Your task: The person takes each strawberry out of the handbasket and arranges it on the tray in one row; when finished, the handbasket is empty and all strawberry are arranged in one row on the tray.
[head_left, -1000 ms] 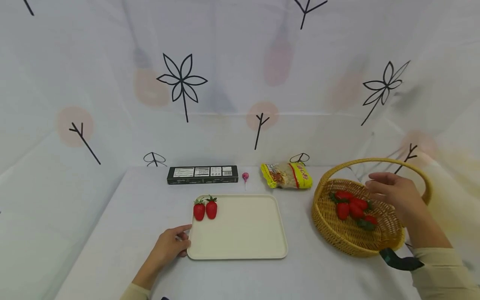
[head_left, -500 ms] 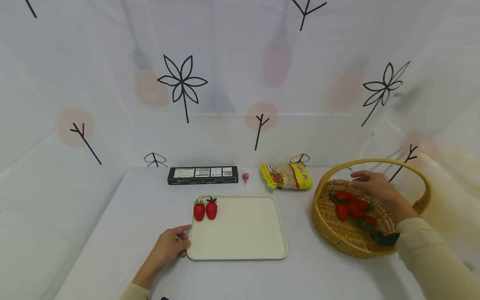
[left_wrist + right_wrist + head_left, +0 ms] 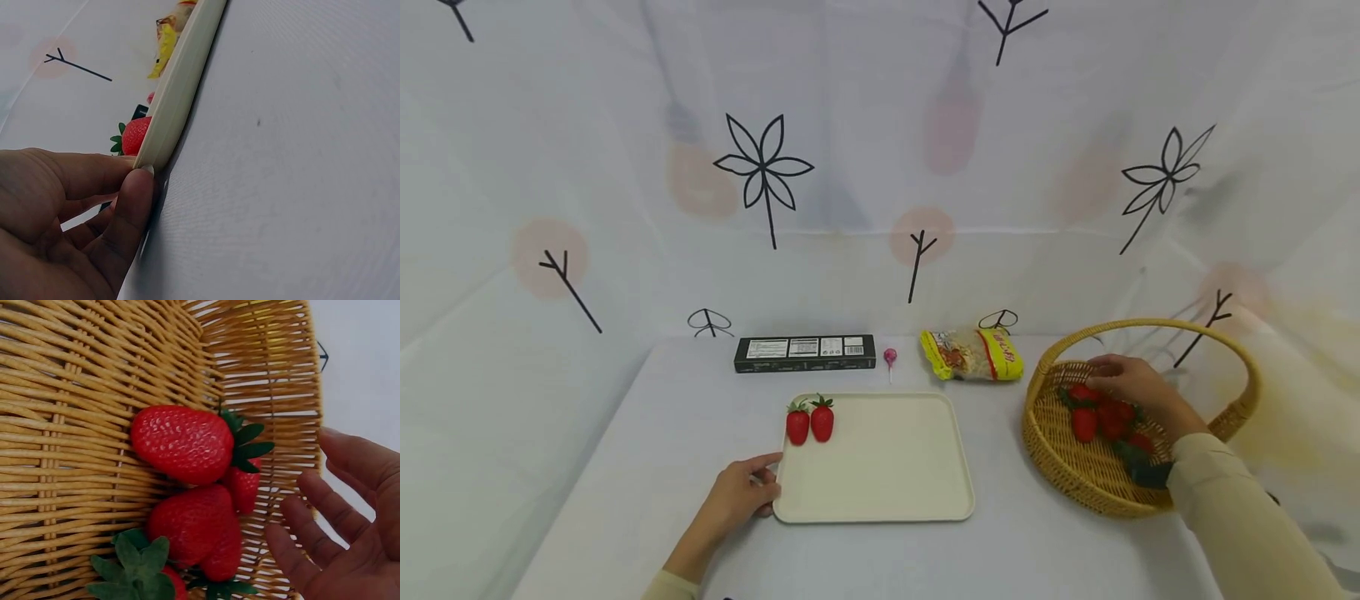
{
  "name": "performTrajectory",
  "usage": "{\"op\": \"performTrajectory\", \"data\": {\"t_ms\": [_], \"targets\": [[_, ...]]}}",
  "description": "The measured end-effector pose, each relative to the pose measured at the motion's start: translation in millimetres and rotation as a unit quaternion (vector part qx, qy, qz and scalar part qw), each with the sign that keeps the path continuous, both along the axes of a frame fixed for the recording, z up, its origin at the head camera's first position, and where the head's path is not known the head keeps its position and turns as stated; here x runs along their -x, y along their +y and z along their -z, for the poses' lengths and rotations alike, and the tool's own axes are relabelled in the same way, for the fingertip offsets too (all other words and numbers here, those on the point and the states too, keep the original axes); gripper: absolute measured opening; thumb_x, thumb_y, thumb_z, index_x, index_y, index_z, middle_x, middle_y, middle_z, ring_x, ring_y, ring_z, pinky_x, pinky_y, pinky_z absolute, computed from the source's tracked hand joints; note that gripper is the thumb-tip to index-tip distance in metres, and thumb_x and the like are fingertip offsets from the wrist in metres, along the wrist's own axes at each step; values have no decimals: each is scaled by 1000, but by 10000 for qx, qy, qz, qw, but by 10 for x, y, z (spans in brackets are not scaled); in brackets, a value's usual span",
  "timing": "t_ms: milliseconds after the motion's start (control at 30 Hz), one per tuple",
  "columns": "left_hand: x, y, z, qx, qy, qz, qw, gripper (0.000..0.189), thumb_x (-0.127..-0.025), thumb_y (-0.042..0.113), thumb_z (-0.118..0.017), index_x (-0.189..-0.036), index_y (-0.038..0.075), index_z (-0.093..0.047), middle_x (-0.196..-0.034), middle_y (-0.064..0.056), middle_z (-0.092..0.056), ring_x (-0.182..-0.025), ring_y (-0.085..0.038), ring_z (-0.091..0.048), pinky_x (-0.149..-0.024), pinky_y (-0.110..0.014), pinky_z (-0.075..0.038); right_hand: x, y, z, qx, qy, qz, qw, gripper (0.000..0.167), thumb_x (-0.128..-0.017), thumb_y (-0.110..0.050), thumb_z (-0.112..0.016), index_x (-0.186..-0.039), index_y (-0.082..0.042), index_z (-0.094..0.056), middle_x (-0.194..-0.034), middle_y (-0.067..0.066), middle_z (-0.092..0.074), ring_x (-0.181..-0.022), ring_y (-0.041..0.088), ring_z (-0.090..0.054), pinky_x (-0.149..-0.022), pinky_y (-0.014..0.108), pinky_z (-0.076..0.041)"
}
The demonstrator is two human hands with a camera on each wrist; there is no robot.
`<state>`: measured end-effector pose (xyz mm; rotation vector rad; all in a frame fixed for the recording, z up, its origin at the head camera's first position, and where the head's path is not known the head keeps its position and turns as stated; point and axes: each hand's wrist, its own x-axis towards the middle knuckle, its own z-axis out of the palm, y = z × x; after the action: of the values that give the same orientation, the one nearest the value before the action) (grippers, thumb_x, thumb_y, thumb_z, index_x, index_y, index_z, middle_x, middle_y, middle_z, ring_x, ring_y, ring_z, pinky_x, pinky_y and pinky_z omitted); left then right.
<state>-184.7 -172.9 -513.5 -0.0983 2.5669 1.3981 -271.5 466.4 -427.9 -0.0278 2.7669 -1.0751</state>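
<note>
At the tray's left edge, my left hand (image 3: 739, 493) pinches the rim of the cream tray (image 3: 880, 467) between thumb and fingers, as the left wrist view shows closely. Two red strawberries (image 3: 809, 422) with green leaves lie side by side in the tray's far left corner. On the right, my right hand (image 3: 1138, 390) reaches under the handle of a wicker basket (image 3: 1060, 482). Its fingers are spread and slightly bent beside several strawberries (image 3: 184, 444) in the basket, with a visible gap in the right wrist view. The forearm and sleeve cover part of the basket's right side.
Behind the tray lie a long black box (image 3: 805, 353), a pink lollipop (image 3: 890, 357) and a yellow-and-clear food packet (image 3: 973, 353). The basket's tall arched handle (image 3: 1142, 323) stands over my right hand. A white printed cloth hangs behind the table.
My right hand has moved left and in under the basket handle, coming lower toward the strawberries. My left hand and the tray stay where they were.
</note>
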Motion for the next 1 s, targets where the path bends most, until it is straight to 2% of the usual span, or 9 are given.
{"op": "performTrajectory", "data": {"t_ms": [200, 467, 700, 1000], "targets": [[-16, 1, 3, -40, 11, 4, 10000, 55, -81, -2, -71, -135, 0, -63, -91, -3, -63, -64, -14, -62, -55, -27, -56, 16, 62, 159, -129, -162, 105, 9997, 69, -100, -37, -63, -146, 12, -43, -144, 37, -46, -131, 54, -45, -102, 61, -46], [-27, 2, 4, -64, 56, -22, 10000, 55, -80, -2, -71, -135, 0, -64, -90, -4, -62, -64, -14, -61, -55, -27, -56, 31, -3, 226, -288, -129, 39, 9995, 67, -98, -33, -67, -143, 12, -46, -146, 39, -42, -132, 58, -40, -103, 67, -41], [-15, -3, -1, -77, 35, -2, 10000, 55, -80, -2, -71, -135, 0, -63, -90, -4, -62, -64, -14, -62, -55, -27, -56, 30, -25, 310, -545, 133, -170, 9983, 57, -96, -21, -69, -138, 13, -51, -136, 38, -52, -123, 58, -49, -96, 65, -47], [-13, 1, -1, -140, 39, -17, 9999, 55, -81, -3, -70, -135, -1, -63, -89, -4, -62, -63, -14, -61, -54, -27, -56, 61, -39, 397, -606, 162, -156, 9979, 58, -92, -16, -72, -137, 14, -52, -129, 35, -58, -115, 47, -58, -90, 51, -52]]}}
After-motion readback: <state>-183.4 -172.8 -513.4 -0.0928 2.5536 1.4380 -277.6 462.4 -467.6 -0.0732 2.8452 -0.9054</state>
